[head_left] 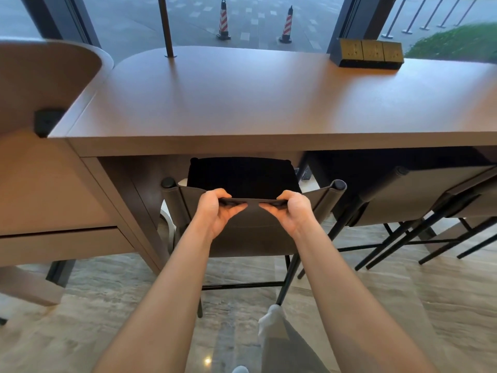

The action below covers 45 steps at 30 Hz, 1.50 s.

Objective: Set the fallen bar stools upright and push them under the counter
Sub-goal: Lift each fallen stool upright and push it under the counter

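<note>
Already set upright: the grey-brown leather bar stool with a black seat and thin black metal legs point(242, 238), placed at the long brown wooden counter point(242, 103), seat partly under the counter's edge, backrest outside it. Gripped at the top edge of the backrest by the left hand point(215, 211), fingers curled over the edge, thumb on the near side. Gripped in the same way, just beside, by the right hand point(291, 211). Judged as the pushing-in step, close to its end for this stool. Further right, found a second stool of the same kind point(403, 200) and a third one point(473, 195), both upright and tucked at the counter. Saw no stool lying on the floor, so probably little was left to do.

Could not identify the rounded brown wooden panel point(40, 76) at the far left. Could not see the front legs of the held stool, hidden under the counter. Found the third stool blurred and cut off by the right border.
</note>
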Each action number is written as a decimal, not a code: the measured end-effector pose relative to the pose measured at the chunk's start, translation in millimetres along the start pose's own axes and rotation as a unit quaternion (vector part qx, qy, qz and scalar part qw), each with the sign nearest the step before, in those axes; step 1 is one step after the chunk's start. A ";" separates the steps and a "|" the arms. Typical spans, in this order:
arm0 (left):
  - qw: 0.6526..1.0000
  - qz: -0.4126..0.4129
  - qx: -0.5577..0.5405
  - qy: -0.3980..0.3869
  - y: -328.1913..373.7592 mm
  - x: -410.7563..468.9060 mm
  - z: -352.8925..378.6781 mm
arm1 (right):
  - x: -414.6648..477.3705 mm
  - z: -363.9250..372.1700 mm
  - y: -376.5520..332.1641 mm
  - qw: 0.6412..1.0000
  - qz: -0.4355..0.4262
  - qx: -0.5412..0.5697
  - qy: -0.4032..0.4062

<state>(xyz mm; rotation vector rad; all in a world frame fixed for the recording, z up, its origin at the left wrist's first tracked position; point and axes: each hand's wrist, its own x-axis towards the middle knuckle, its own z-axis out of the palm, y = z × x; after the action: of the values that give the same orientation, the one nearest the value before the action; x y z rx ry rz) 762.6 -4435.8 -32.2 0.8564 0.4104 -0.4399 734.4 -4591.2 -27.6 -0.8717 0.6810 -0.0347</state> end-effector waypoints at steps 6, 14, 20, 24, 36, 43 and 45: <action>1.000 -0.009 -0.001 0.006 -17.8 -5.9 5.5 | 0.0 -18.7 1.4 1.000 -0.003 0.003 0.013; 1.000 -0.014 -0.002 0.014 -35.3 1.7 -25.6 | -5.8 -32.7 39.0 0.999 0.015 0.046 0.012; 1.000 -0.005 -0.012 -0.003 -29.2 13.0 -25.1 | 10.1 -29.3 27.1 1.000 0.029 0.007 0.002; 1.000 -0.002 -0.005 -0.012 -23.7 24.1 -17.9 | 20.4 -28.7 16.7 0.996 0.063 -0.056 0.000; 1.000 -0.008 0.006 0.007 -8.4 44.6 -25.5 | 39.0 -17.1 21.1 0.984 0.087 -0.157 -0.006; 0.999 -0.025 -0.019 0.028 -16.3 41.0 -26.4 | 30.1 -21.9 19.6 0.988 0.103 -0.111 -0.022; 1.000 -0.026 0.003 0.016 -23.6 37.5 -26.2 | 25.7 -27.3 18.7 0.990 0.105 -0.082 -0.039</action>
<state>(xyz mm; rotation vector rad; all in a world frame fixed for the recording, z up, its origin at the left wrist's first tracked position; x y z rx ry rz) 777.2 -4436.4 -81.5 0.8611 0.4627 -0.4759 734.9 -4605.5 -67.0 -0.9497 0.7060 0.2454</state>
